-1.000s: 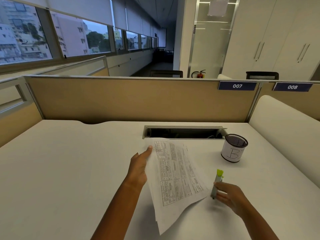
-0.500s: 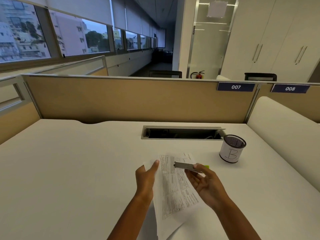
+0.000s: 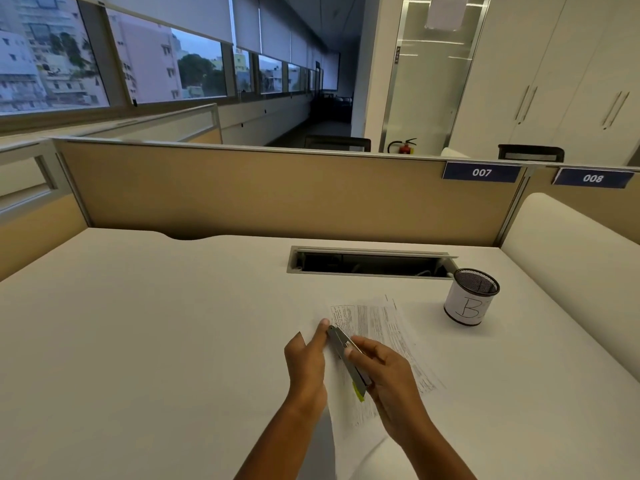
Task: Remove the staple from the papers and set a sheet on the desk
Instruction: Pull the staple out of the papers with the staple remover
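Observation:
Printed papers (image 3: 384, 327) lie low over the white desk (image 3: 156, 341), near its middle front. My left hand (image 3: 308, 362) pinches their left edge near the top corner. My right hand (image 3: 388, 379) holds a slim grey tool with a yellow-green end (image 3: 348, 358), a staple remover. The tool's metal tip rests at the papers' top left corner, next to my left fingertips. The staple itself is too small to see.
A mesh pen cup (image 3: 471, 296) with a white label marked "B" stands at the right. An open cable slot (image 3: 370, 263) is set in the desk behind the papers. A tan partition (image 3: 263, 195) closes the back; a white rounded panel (image 3: 571, 244) bounds the right side.
My right hand lifted the tool from the desk and brought it across to the papers' top left corner. The papers dropped lower toward the desk, still held by my left hand.

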Demonstrator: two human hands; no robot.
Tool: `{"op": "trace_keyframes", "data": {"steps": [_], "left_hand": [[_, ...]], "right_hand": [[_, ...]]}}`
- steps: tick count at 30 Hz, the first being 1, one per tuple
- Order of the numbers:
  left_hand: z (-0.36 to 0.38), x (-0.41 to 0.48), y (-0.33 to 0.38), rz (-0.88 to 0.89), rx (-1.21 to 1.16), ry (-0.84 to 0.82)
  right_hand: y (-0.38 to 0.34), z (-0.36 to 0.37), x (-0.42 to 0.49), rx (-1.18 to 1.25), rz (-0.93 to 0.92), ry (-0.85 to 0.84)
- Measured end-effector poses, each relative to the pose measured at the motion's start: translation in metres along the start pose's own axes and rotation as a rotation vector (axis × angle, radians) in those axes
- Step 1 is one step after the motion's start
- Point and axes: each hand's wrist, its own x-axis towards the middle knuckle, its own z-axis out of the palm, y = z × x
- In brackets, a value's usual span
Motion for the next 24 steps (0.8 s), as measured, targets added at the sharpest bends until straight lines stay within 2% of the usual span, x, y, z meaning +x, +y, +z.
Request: {"op": "trace_keyframes", "data": {"steps": [4,8,10,14,21,24], "left_hand": [[0.001,-0.005,0.004,0.051,0.000,-0.003],[-0.002,-0.005,0.007,0.077,0.006,-0.039],[-0.003,-0.006,0.009,0.072,-0.006,-0.064],[-0.004,-0.008,0.010,0.081,-0.054,-0.091],[-0.002,-0.008,0.013,0.129,-0.051,-0.118],[-0.001,-0.006,0.014,0.127,-0.026,-0.129]], "right_hand": [[-0.011,-0.001,-0.006,-0.085,0.026,-0.111],[-0.024,-0.010,-0.011,0.132,0.171,-0.291],[-0.028,-0.012,-0.015,0.275,0.233,-0.329],[-0.030,-0.015,-0.016,0.503,0.327,-0.261],[-0.033,-0.014,-0.010,0.580,0.418,-0.233],[-0.033,-0.012,-0.006,0.679,0.450,-0.164]]}}
